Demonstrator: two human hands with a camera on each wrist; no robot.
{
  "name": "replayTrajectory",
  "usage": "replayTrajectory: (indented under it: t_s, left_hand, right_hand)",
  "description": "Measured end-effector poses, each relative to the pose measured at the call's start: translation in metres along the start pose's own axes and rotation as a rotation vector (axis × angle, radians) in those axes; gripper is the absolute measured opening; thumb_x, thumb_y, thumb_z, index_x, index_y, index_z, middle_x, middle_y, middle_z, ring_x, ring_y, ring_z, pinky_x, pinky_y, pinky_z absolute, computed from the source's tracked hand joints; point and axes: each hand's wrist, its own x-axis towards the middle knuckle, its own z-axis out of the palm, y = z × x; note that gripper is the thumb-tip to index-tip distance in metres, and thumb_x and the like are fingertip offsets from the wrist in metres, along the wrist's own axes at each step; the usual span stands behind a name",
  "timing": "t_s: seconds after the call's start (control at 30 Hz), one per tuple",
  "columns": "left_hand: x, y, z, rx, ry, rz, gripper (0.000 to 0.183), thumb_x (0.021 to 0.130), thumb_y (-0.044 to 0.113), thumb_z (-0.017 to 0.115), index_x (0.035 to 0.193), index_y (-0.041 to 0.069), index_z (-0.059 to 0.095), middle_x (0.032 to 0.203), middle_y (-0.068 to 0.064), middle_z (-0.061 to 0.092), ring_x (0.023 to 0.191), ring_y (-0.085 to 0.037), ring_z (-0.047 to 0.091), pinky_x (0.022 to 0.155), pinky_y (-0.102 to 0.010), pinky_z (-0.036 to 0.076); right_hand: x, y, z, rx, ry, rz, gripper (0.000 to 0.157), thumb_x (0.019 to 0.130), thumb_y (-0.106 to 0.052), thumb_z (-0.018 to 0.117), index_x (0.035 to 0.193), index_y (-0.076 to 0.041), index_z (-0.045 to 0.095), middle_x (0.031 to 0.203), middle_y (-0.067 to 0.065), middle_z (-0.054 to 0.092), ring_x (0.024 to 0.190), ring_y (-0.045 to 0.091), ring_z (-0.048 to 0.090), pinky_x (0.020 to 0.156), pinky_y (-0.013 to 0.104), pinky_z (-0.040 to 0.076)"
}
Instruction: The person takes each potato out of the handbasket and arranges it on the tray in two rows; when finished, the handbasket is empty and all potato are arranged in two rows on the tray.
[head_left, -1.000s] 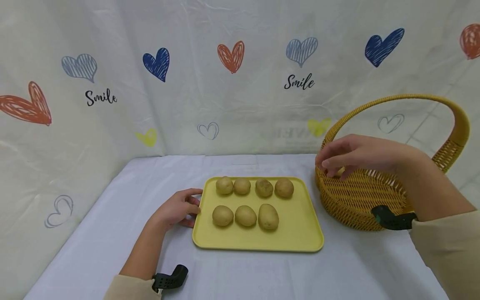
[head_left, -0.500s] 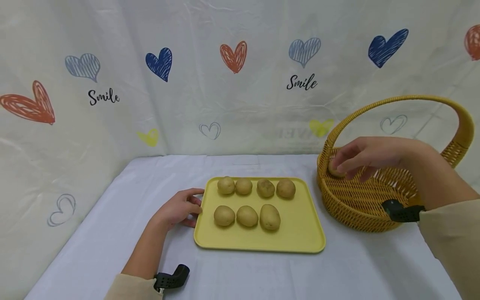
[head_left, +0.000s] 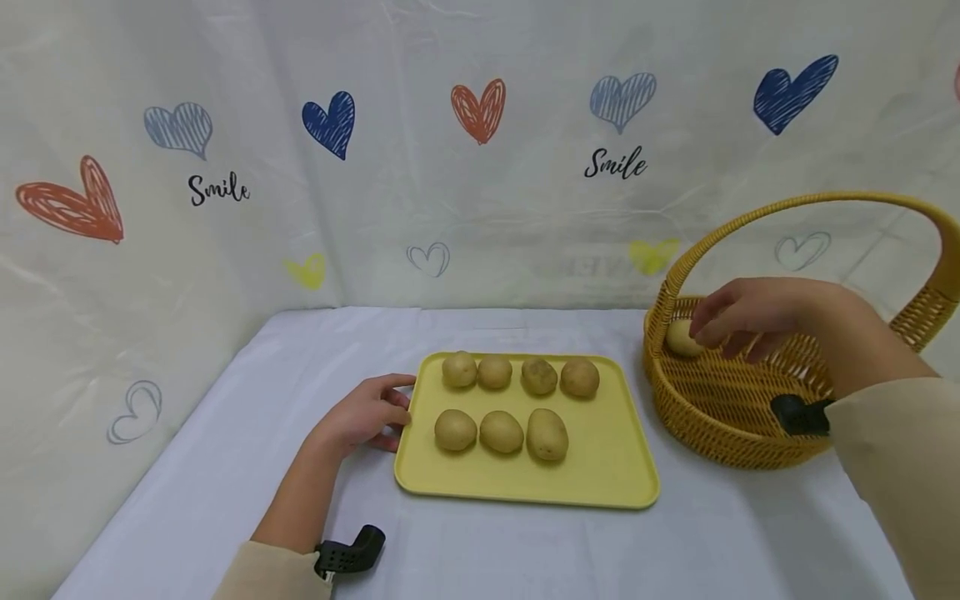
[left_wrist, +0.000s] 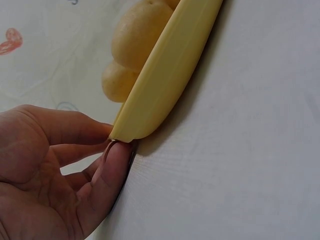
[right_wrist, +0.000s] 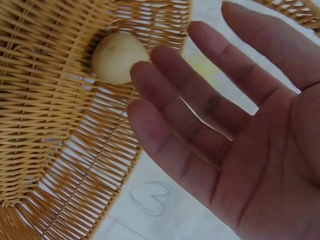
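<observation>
My left hand (head_left: 367, 414) rests at the left edge of a yellow tray (head_left: 600, 483). In the left wrist view its fingertips touch the outside of the tray's wall (left_wrist: 167, 75), without gripping it. Several potatoes (head_left: 547, 434) lie on the tray in two rows. At the right, my right hand (head_left: 757, 312) hovers over a wicker basket (head_left: 720, 433), fingers spread and holding nothing. One potato (right_wrist: 117, 57) sits inside the basket against its wall, just beyond the fingertips in the right wrist view.
The basket's tall handle (head_left: 825, 197) arches above the right hand. A white cloth (head_left: 480, 550) covers the table. Behind it hangs a pale curtain (head_left: 525, 208) printed with hearts and lettering.
The right hand has lowered into the basket, let go of the potato and drawn slightly right from it. The left hand stays at the tray. The whole view has shifted a little.
</observation>
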Motion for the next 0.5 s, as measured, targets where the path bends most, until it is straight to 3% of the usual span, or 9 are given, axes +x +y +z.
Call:
replayTrajectory:
  t_s: [0.33,0.5]
  left_hand:
    - [0.001,0.001,0.001,0.001,0.006,-0.012,0.064,0.090,-0.002,0.063,0.151,0.012,0.050,0.114,-0.013,0.056,0.086,-0.023,0.061,0.063,-0.035,0.062]
    - [0.002,0.001,0.000,-0.007,0.007,-0.015,0.064,0.090,-0.003,0.063,0.151,0.012,0.050,0.114,-0.013,0.056,0.085,-0.023,0.061,0.062,-0.035,0.063]
  right_hand:
    - [0.020,0.012,0.002,-0.083,0.141,-0.038,0.054,0.102,-0.024,0.060,0.142,0.011,0.048,0.138,0.040,0.050,0.115,0.050,0.060,0.082,0.050,0.060]
    - [0.031,0.019,0.005,-0.090,0.232,-0.051,0.053,0.100,-0.022,0.062,0.140,0.011,0.050,0.140,0.043,0.044,0.117,0.059,0.055,0.081,0.057,0.060]
